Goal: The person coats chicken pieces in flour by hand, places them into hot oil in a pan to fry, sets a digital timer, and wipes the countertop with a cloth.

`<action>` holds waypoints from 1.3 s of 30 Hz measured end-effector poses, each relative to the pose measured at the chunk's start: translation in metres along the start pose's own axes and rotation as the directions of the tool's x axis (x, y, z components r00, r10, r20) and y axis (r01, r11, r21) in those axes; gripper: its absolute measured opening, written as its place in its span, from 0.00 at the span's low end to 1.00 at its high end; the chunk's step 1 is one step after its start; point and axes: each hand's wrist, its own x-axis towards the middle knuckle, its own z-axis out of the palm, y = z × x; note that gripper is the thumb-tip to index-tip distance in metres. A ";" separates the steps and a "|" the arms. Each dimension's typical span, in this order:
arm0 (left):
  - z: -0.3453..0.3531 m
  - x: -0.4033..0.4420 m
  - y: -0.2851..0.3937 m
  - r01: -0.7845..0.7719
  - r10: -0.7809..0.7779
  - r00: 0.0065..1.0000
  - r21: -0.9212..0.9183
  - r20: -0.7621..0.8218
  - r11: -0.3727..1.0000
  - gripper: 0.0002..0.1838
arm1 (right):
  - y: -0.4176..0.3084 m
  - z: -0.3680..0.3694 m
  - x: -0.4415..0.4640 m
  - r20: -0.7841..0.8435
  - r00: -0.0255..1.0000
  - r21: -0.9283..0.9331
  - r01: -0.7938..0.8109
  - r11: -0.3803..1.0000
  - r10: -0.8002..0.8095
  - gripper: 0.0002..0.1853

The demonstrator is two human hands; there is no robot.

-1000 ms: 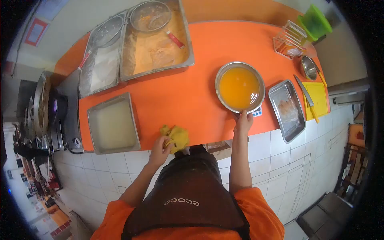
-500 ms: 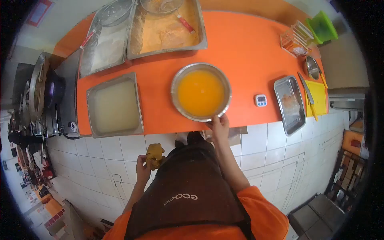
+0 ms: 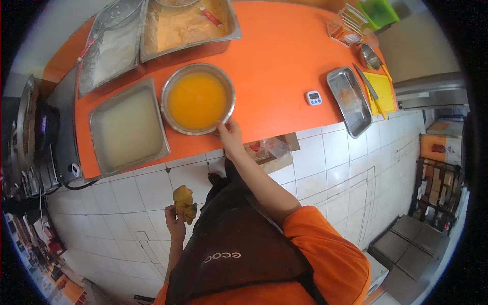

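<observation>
My right hand (image 3: 230,136) grips the near rim of a round steel bowl (image 3: 231,96), thumb on the edge. The bowl holds smooth orange-yellow liquid (image 3: 197,100) and stands upright on the orange counter (image 3: 277,66). Close to its left side is a rectangular metal pan (image 3: 163,128) of cloudy whitish liquid. Down below the counter edge, my left hand (image 3: 175,222) is closed on a crumpled mustard-yellow cloth (image 3: 184,199), held over the tiled floor.
Behind stand two deep metal trays, one of white powder (image 3: 114,56), one of orange powder (image 3: 183,28), with red-handled tools. Rightward are a timer (image 3: 313,98), a steel tray (image 3: 333,76), a knife (image 3: 367,84) and a yellow board (image 3: 381,91). An open box (image 3: 274,158) sits under the counter.
The bowl has slid left along the counter with my right hand on its rim, now close beside the whitish-liquid pan. My view has shifted too. The left hand still holds the cloth.
</observation>
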 end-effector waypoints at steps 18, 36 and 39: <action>0.293 0.103 0.225 -0.640 0.544 0.708 0.083 0.451 0.764 0.25 | -0.207 -0.264 -0.007 -0.336 0.847 -0.770 0.006 0.638 -0.413 0.21; 0.247 0.076 0.268 -0.061 0.219 0.877 -0.354 0.427 0.933 0.27 | -0.218 -0.104 0.013 0.559 0.786 -0.647 0.613 0.454 -0.265 0.38; 0.197 0.076 0.256 -0.084 0.256 0.924 -0.505 0.283 0.859 0.26 | -0.190 -0.038 -0.021 0.741 0.657 -0.525 0.696 0.489 -0.139 0.40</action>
